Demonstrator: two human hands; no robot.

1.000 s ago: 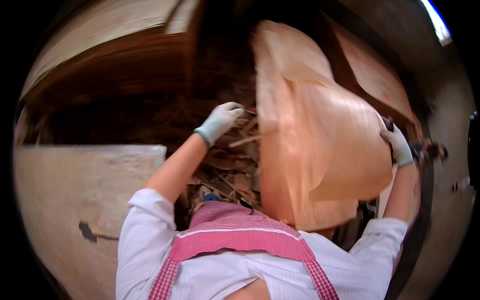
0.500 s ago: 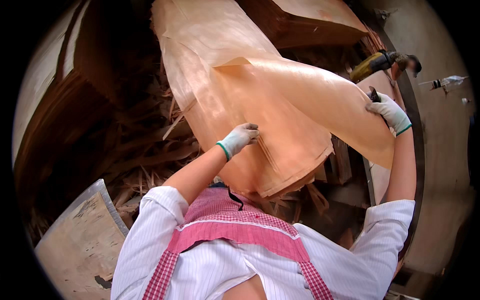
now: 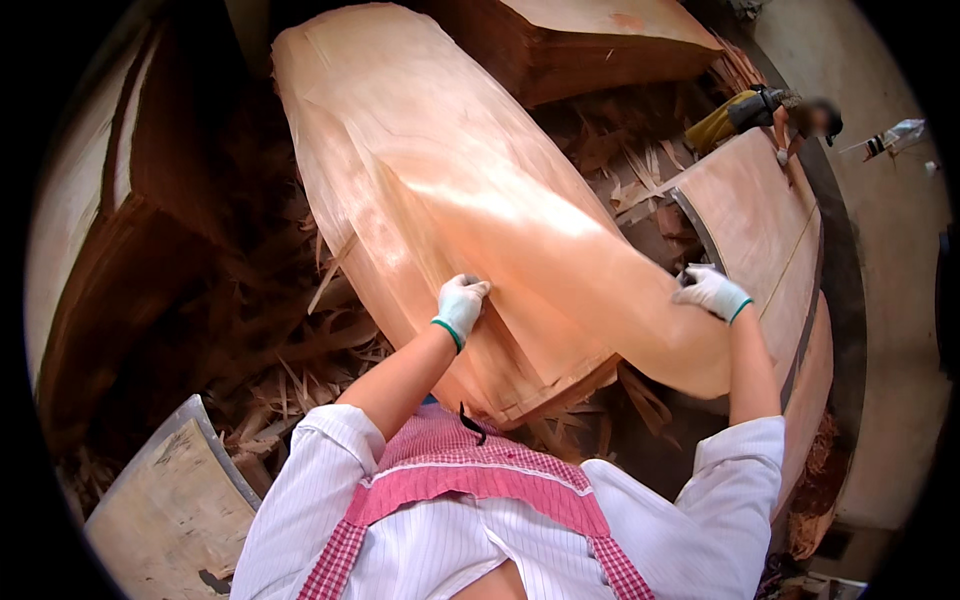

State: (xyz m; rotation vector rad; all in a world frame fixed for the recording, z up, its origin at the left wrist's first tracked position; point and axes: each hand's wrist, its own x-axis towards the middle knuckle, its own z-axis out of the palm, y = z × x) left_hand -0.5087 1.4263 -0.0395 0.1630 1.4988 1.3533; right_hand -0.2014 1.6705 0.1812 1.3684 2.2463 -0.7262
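Note:
A stack of thin, tan wood veneer sheets [image 3: 350,90] lies lengthwise in front of me, its near end close to my apron. The top veneer sheet [image 3: 560,265] is lifted and curls over toward the right. My left hand [image 3: 462,308], in a white glove with a green cuff, is closed at the left edge of this raised sheet, fingertips partly hidden. At the sheet's right part, my right hand [image 3: 714,292], gloved alike, pinches its edge. A small dark tool [image 3: 687,278], its kind unclear, shows at the right fingers.
Torn veneer strips [image 3: 270,330] litter the floor on the left. Tall veneer stacks stand at the left [image 3: 160,180] and the far side [image 3: 600,40]. A board [image 3: 180,500] leans at lower left. Another person [image 3: 770,110] bends over a veneer-topped surface [image 3: 745,200] at the right.
My right hand has come inward and nearer to me with the veneer edge, uncovering the surface at the right. My left hand has shifted slightly left and nearer.

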